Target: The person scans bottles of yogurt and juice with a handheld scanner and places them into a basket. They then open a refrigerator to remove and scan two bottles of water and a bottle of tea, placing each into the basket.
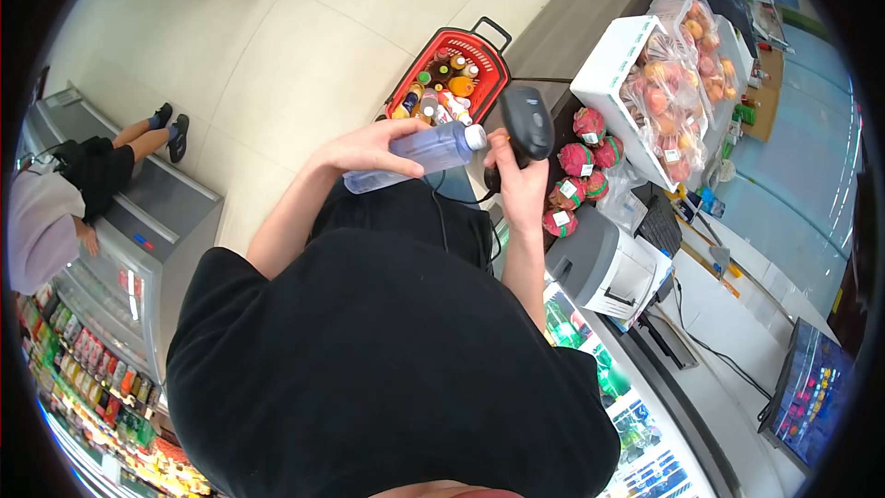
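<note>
Left grip [376,147]: ours is clamped around a clear, bluish bottle [433,149], with the thumb across its side.
Bottle: we have it tilted in front of our body, its white cap [475,137] up beside our other hand.
Right grip [518,182]: we have it closed around the handle of a black scanner [528,124], its head above our fingers.
Cable [441,212]: a dark cord hangs in front of our black clothing.
Basket [498,66]: beyond our hands we see it, red with a black handle, with assorted bottles inside.
Worktop [576,0]: on our right it runs past the basket, and wrapped pink fruits [577,160] with white labels lie near the scanner.
White boxes [604,65]: past those fruits we see them, with bagged round fruit inside.
Printer [604,263]: this grey and white machine is just beside the pink fruits.
Screen [811,394]: we see it lit at the far right.
Other person [55,212]: on our left, someone in a pale top and dark shorts is beside a glass-topped freezer [120,267].
</note>
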Demonstrator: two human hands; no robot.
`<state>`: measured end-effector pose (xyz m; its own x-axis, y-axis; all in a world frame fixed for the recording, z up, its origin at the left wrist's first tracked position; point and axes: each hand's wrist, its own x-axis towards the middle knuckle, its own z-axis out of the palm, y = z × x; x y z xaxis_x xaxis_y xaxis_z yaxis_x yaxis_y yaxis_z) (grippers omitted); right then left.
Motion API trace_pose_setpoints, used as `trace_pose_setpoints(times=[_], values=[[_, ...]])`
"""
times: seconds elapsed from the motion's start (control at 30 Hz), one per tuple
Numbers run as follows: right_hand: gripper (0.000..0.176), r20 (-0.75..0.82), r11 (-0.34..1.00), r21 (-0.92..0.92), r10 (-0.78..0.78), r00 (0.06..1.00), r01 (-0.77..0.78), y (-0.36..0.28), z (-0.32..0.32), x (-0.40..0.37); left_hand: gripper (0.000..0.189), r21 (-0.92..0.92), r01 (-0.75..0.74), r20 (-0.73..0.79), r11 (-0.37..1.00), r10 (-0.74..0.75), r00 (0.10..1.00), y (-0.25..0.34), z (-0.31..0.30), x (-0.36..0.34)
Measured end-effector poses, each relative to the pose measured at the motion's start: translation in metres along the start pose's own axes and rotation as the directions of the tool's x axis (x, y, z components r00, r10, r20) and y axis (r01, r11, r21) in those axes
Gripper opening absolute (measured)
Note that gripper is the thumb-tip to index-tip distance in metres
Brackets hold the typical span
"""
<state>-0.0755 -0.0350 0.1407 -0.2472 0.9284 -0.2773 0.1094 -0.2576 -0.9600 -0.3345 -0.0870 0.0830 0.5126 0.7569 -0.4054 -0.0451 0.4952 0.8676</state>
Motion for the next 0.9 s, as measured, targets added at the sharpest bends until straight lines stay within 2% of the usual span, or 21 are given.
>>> trace_pose_setpoints(times=[0.07, 0.1, 0.23, 0.33, 0.37, 0.47, 0.57, 0.63, 0.67, 0.73, 0.77, 0.87, 0.9], values=[[0.020, -0.046, 0.998, -0.029, 0.054, 0.997, -0.056, 0.010, 0.002, 0.002, 0.072, 0.023, 0.047, 0.015, 0.999, -0.047, 0.999, -0.007, 0.003, 0.012], [0.020, -0.052, 0.994, -0.051, 0.092, 0.994, -0.095, 0.017, 0.000, 0.005, 0.070, 0.047, -0.006, -0.006, 0.999, 0.006, 1.000, -0.016, 0.004, 0.018], [0.022, -0.025, 0.967, -0.130, 0.216, 0.976, -0.217, 0.046, -0.008, 0.017, 0.071, 0.148, -0.042, -0.041, 0.988, 0.049, 0.998, -0.042, 0.003, 0.036], [0.029, 0.076, 0.945, -0.256, 0.230, 0.970, -0.204, 0.049, -0.013, 0.029, 0.071, 0.205, -0.053, -0.073, 0.977, 0.069, 0.995, -0.059, -0.001, 0.049], [0.037, 0.100, 0.928, -0.360, 0.142, 0.985, -0.098, 0.043, -0.010, 0.034, 0.072, 0.252, -0.070, -0.093, 0.965, 0.096, 0.991, -0.062, -0.002, 0.054], [0.044, 0.125, 0.872, -0.468, 0.228, 0.966, -0.145, 0.047, -0.007, 0.057, 0.069, 0.395, -0.059, -0.163, 0.917, 0.133, 0.978, -0.079, -0.007, 0.072], [0.040, 0.068, 0.842, -0.529, 0.162, 0.984, -0.102, 0.087, -0.002, 0.084, 0.066, 0.506, 0.033, -0.422, 0.862, 0.214, 0.881, -0.103, -0.007, 0.094], [0.041, -0.014, 0.793, -0.605, 0.076, 0.997, -0.069, 0.126, 0.009, 0.107, 0.064, 0.233, 0.126, -0.597, 0.964, 0.039, 0.801, -0.134, -0.016, 0.102], [0.046, -0.002, 0.750, -0.657, 0.094, 0.996, -0.072, 0.156, 0.010, 0.118, 0.063, 0.079, 0.160, -0.660, 0.984, -0.068, 0.748, -0.154, -0.023, 0.105], [0.050, -0.001, 0.673, -0.739, 0.034, 0.999, -0.024, 0.214, 0.019, 0.146, 0.060, 0.023, 0.310, -0.715, 0.950, -0.201, 0.669, -0.210, -0.037, 0.100], [0.050, -0.005, 0.650, -0.758, 0.059, 0.998, -0.042, 0.241, 0.021, 0.161, 0.058, -0.010, 0.393, -0.741, 0.920, -0.271, 0.615, -0.238, -0.039, 0.093], [0.051, -0.018, 0.600, -0.796, 0.105, 0.994, -0.078, 0.315, 0.023, 0.212, 0.061, 0.123, 0.729, -0.641, 0.673, -0.507, 0.576, -0.304, -0.030, 0.072], [0.050, -0.068, 0.608, -0.787, 0.088, 0.994, -0.107, 0.336, 0.023, 0.229, 0.064, 0.147, 0.764, -0.598, 0.628, -0.559, 0.574, -0.324, -0.023, 0.069]])
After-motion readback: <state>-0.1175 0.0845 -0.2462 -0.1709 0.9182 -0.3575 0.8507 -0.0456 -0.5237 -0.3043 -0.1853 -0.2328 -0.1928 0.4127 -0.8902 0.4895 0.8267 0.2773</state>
